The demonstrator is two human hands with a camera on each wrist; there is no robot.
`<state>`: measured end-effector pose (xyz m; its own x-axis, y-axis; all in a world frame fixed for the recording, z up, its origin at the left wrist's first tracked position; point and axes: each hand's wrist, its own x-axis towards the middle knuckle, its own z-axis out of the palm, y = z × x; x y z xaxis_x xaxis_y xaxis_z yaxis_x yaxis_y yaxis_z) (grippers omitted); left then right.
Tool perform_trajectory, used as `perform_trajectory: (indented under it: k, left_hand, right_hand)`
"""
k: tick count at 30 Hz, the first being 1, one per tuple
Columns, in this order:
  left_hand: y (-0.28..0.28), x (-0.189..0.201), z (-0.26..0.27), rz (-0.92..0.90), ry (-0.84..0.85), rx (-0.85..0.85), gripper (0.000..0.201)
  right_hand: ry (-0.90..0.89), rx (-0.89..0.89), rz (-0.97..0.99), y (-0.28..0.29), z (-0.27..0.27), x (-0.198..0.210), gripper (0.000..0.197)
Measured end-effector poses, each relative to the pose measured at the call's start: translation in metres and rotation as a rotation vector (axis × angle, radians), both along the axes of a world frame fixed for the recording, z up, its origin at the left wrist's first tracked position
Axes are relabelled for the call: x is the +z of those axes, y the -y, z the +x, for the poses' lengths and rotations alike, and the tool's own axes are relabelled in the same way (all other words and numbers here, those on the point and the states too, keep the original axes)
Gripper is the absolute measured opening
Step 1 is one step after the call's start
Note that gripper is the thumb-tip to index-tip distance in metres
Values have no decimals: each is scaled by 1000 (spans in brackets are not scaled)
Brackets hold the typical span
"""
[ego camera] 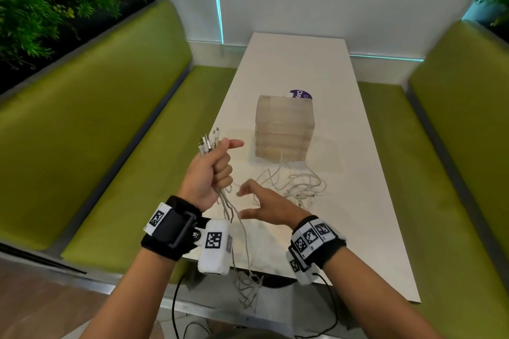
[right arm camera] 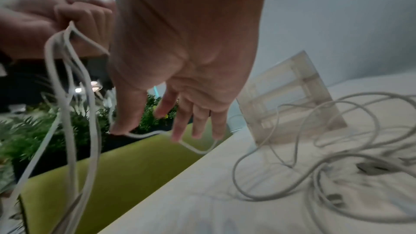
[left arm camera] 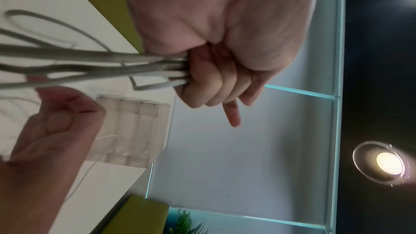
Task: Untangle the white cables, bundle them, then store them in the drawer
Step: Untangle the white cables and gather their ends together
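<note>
My left hand (ego camera: 216, 170) is raised over the table's left edge and grips a bunch of white cables (ego camera: 224, 201) in a fist. Their plug ends (ego camera: 208, 143) stick up above it, and the strands hang down past the table's near edge. The left wrist view shows the fist (left arm camera: 211, 84) closed round the cables (left arm camera: 90, 65), index finger pointing out. My right hand (ego camera: 261, 205) hovers just right of the hanging strands with fingers spread; in the right wrist view (right arm camera: 191, 95) one strand (right arm camera: 193, 149) runs by its fingertips. More cables (ego camera: 301, 187) lie tangled before the clear drawer unit (ego camera: 285, 129).
The white table (ego camera: 358, 215) is long and narrow, with green benches (ego camera: 110, 124) on both sides. A purple round label (ego camera: 301, 94) lies behind the drawer unit. Plants fill the far left, and a white wall closes the far end.
</note>
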<state>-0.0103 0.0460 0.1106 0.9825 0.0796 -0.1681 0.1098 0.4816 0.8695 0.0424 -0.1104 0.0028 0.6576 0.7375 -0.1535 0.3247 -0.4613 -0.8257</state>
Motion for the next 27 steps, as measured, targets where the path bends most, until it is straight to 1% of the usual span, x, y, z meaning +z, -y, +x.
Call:
perform_trajectory:
  k: [1,2,3,4,6,8,10,11,12,13,16,17,18,20,23,24,25,26,27]
  left_hand:
    - [-1,1,0,-20,-7,4,28]
    - [-1,1,1,-34,-10,7,30]
    - [0,1,2,-47,-11,8,30]
    - [1,2,2,-57,-12,4,31]
    - [4,3,2,-71,-16,-4,31]
    - [4,3,2,-69,-21,-7,31]
    - [1,4,2,-50,-23,-1,31]
    - [-1,4,2,-42,-20,7,32]
    - [-4,3,2,-38,-16,19,32]
    - [-8,2,3,-37,-11,36,31]
    - [-21,-2,5,-21,-1,96,31]
    - [-26,-3,6,-1,1,119,31]
    - [-31,-6,6,25,-3,138,30]
    - [-34,-13,8,98,-26,144,29]
    - [-18,-25,8,272,-70,37,32]
    - [-9,-28,8,339,-73,-11,34]
    - [1,-31,8,397,-71,-56,37]
    - [11,-34,8,444,-66,-93,39]
    - [19,-35,8,478,-58,-118,36]
  right_hand:
    - [1,-1,46,-2,-3,6,59]
    - [14,15,102,-8,-6,11,69]
    - [37,51,154,-14,-8,16,73]
    - [65,97,197,-21,-10,17,69]
    - [72,133,234,-29,-12,19,49]
    - [36,96,219,-27,-10,22,24]
    - [-59,10,207,-18,-8,23,9]
    - [-87,-27,208,-12,-5,22,10]
    - [-88,-54,188,-6,-2,21,15]
    - [-65,-63,130,2,2,19,17]
    - [-5,19,-109,29,10,11,13]
    - [-9,45,-154,39,12,10,14]
    - [-17,48,-159,48,14,10,17]
    - [-42,-40,-68,61,16,18,22]
    - [-148,-256,259,59,14,42,25]
    - [-170,-318,341,53,14,51,25]
    - [-163,-369,375,47,15,59,25]
    - [-131,-407,372,41,15,66,25]
    - [-88,-430,348,35,15,72,25]
